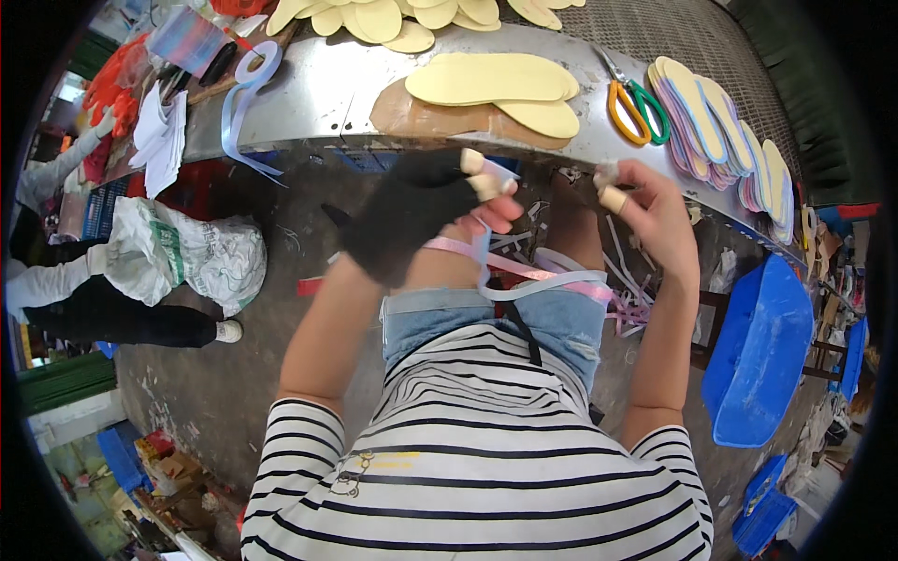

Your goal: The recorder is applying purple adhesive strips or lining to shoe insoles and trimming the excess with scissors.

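My left hand (421,215), in a black fingerless glove with tan covers on fingertips, is closed on a pale lavender-blue ribbon (483,254). The ribbon hangs from its fingers and loops across my lap, beside a pink ribbon (505,266). To the right, apart from it, my right hand (657,213) is raised with covered thumb and forefinger close together in a pinch; what lies between them, if anything, I cannot make out. On the metal table edge ahead lie pale yellow insoles (486,79) over a brown board (398,114). Scissors (645,110) with orange and green handles rest right of them.
Edged insoles (697,112) lie in overlapping rows at the table's right, and more yellow ones (374,19) at the back. A ribbon roll (258,62) sits left. A blue tub (760,351) stands at right. Another person's leg (122,313) and a white sack (201,248) are at left.
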The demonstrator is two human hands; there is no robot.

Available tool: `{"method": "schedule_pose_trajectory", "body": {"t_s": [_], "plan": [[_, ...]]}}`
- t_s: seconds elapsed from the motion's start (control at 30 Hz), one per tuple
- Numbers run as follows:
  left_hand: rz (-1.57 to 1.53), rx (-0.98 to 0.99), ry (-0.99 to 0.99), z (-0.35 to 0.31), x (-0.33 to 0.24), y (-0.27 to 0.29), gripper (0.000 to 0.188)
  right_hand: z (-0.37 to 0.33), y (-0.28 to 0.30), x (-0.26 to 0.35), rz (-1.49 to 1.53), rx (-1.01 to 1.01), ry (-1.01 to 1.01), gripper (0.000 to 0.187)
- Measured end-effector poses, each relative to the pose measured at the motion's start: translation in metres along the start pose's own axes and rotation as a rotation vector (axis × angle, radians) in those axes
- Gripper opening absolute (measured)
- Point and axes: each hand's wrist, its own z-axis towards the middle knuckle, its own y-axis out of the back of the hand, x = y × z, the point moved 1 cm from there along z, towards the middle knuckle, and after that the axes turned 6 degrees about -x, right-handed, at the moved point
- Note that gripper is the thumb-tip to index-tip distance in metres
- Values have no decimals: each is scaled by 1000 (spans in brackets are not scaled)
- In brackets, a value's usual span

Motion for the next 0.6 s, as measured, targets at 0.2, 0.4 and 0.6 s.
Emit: {"method": "schedule_pose_trajectory", "body": {"t_s": [0.2, 0.4, 0.6], "plan": [[468, -318, -537, 33, 35, -13, 10, 33, 16, -20, -64, -219, 81, 27], [2, -190, -199, 28, 35, -24, 17, 92, 45, -52, -768, -569, 229, 32], [-144, -183, -123, 34, 46, -18, 17, 103, 39, -58, -963, -509, 98, 34]]}}
